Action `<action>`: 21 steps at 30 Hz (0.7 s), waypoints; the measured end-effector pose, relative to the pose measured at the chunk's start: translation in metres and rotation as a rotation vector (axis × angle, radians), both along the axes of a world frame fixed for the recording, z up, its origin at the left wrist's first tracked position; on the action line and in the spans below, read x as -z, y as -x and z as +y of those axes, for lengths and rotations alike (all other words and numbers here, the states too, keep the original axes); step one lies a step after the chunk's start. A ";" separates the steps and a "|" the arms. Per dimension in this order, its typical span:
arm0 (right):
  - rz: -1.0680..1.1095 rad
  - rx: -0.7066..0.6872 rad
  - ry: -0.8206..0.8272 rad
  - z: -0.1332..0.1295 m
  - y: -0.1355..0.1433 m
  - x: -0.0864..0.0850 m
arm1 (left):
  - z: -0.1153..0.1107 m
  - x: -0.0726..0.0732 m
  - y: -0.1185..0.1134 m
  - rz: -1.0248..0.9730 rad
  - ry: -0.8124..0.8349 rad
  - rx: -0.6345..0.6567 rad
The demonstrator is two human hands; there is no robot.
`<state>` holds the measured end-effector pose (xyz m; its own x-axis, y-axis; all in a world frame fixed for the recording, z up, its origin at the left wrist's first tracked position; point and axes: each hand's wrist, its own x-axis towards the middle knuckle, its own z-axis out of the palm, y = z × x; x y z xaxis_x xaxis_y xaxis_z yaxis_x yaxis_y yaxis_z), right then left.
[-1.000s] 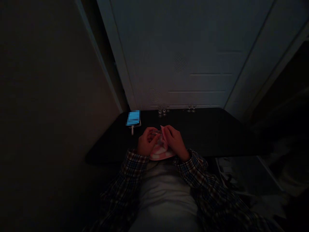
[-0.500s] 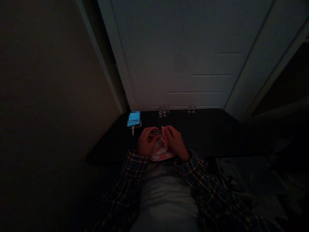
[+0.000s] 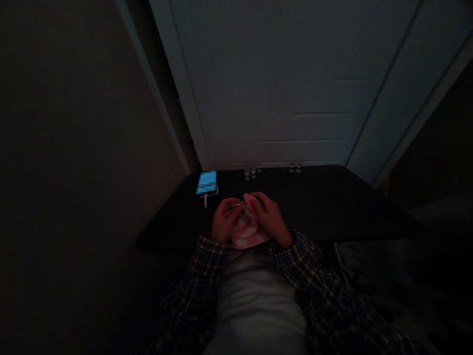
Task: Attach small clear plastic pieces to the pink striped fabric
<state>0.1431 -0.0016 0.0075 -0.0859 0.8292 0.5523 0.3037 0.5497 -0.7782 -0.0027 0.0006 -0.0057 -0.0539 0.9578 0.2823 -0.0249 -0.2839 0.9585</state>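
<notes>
Head cam: L hand [image 3: 223, 219] curled round a small clear glass item [image 3: 235, 203], fingers part closed on it. R hand [image 3: 269, 217] closed on pink/white cloth [image 3: 248, 236], thumb + fingers pinching a fold; cloth bunched btwn the hands, lower edge hanging down twd the wearer. Glass item sits at L hand's fingertips, just beside the cloth fold; long axis looks approx sideways, L hand to R hand, but can't tell which end is which

Phone-like device [image 3: 207, 182] ahead-left of L hand, lit blue screen, white cable or stem [image 3: 205, 201] pointing back twd wearer. Screen pixelated, any txt unreadable. Small stemmed glasses [image 3: 253, 171] upright in a cluster straight ahead of the hands; more glasses [image 3: 295, 166] ahead-right of R hand, at far edge of dark table [image 3: 325, 207]

Hard to see: v dark, glass item mostly covered by L fingers, R fingertips behind cloth, stuff below table right of R sleeve too dim to ID
</notes>
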 end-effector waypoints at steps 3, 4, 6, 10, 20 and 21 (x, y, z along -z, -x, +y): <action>-0.005 -0.009 -0.004 0.000 0.000 0.000 | 0.001 0.001 0.001 -0.022 0.021 -0.010; -0.006 -0.010 -0.003 0.000 0.000 0.000 | 0.002 0.001 0.001 -0.025 0.025 -0.010; -0.007 -0.011 0.004 -0.001 0.000 0.000 | 0.002 0.001 0.002 -0.033 0.030 -0.004; -0.015 -0.017 0.016 -0.001 0.001 0.000 | 0.002 0.001 0.002 -0.049 0.017 0.015; -0.025 -0.017 0.017 0.000 0.002 0.000 | 0.002 0.003 0.002 -0.044 -0.002 0.019; -0.028 -0.016 0.018 0.000 0.002 0.000 | 0.002 0.003 0.002 -0.042 -0.007 0.018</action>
